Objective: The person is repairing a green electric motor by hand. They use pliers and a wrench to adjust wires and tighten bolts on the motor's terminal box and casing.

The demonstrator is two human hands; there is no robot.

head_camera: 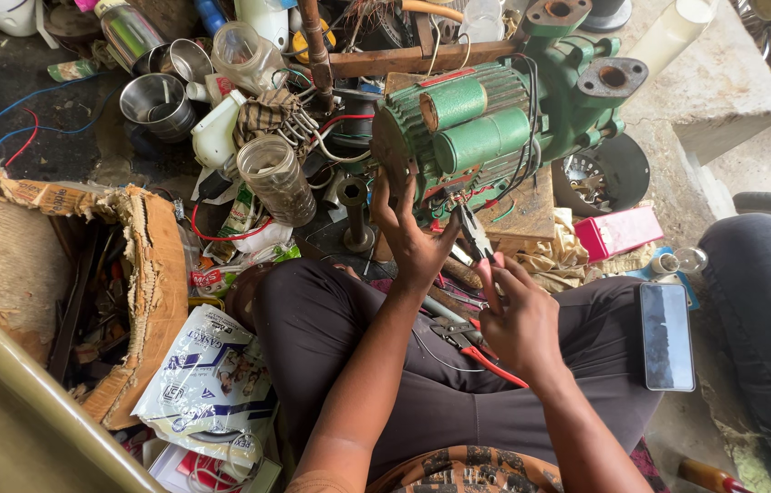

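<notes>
The left hand (pixel 413 239) was spread open against the end of the green pump motor (pixel 486 119), which sat on a wooden block (pixel 522 212) just past the knees. The right hand (pixel 520 321) was clenched on red-handled pliers (pixel 477 239), tips at the black wires (pixel 518 160) beneath the motor. A slip could have nicked insulation or jabbed the bracing fingers, and a second pair of pliers (pixel 472 345) lay loose on the lap

green motor pump (pixel 495 119), red-handled pliers (pixel 479 245) at it.
</notes>
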